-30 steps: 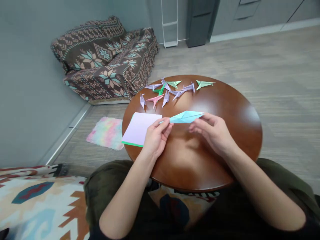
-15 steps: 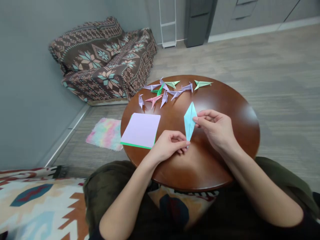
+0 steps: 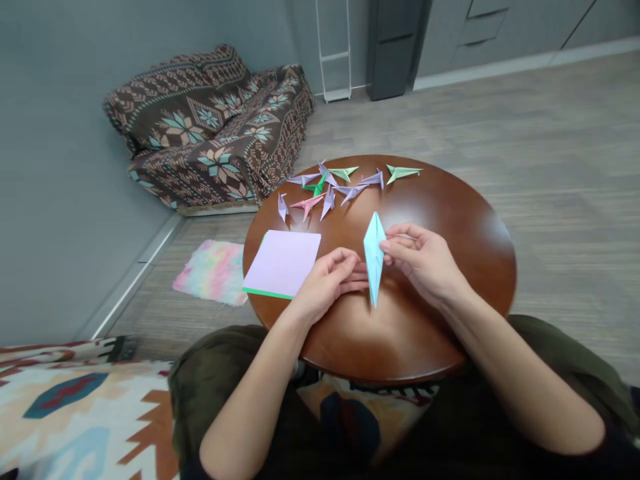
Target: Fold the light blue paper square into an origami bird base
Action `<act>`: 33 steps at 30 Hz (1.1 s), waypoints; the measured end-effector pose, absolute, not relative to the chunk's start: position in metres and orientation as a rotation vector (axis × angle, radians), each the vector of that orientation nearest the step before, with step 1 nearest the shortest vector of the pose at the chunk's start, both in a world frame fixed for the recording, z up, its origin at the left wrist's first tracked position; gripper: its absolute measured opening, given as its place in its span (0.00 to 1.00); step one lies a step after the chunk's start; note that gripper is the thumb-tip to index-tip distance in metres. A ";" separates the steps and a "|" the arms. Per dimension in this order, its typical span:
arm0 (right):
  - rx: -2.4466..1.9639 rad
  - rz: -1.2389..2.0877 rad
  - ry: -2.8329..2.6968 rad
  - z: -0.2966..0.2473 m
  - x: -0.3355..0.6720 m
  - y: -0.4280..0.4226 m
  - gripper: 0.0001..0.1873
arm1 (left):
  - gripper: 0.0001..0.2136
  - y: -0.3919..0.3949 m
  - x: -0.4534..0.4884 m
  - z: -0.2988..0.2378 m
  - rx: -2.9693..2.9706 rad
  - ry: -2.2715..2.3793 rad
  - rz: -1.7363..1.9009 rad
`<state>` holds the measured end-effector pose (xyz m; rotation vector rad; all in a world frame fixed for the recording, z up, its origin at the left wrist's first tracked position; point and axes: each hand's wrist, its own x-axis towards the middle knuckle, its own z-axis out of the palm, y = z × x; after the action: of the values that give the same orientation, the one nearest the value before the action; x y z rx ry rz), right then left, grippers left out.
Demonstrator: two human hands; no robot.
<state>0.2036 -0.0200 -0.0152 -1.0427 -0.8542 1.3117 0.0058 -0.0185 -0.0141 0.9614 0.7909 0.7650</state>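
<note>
A long, narrow folded piece of light blue paper (image 3: 374,257) stands upright above the round brown table (image 3: 450,220), pointed at both ends. My left hand (image 3: 327,283) pinches its left side near the middle. My right hand (image 3: 425,261) pinches its right side, fingers curled. A stack of square paper (image 3: 283,263), lilac on top with a green edge, lies flat just left of my left hand.
Several small folded paper shapes (image 3: 333,183) in lilac, pink and green lie along the table's far edge. A patterned sofa (image 3: 210,127) stands at the back left, a pastel mat (image 3: 213,270) on the floor beside the table, and a white rack (image 3: 333,50) by the wall.
The blue paper was lying level between my hands a second ago; it has turned upright. My left hand moved from its lower tip up to its middle.
</note>
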 end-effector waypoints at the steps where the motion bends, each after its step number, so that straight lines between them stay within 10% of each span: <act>1: -1.037 1.342 -0.868 -0.015 0.202 -0.021 0.27 | 0.19 -0.019 0.008 -0.015 0.913 0.742 0.777; 33: -0.985 1.274 -1.437 -0.021 0.196 -0.031 0.17 | 0.19 -0.023 0.016 -0.013 1.037 0.868 0.880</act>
<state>0.1964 -0.0312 -0.0207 -0.9845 -1.4368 1.2741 0.0155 -0.0227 -0.0126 1.0365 0.8675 0.8800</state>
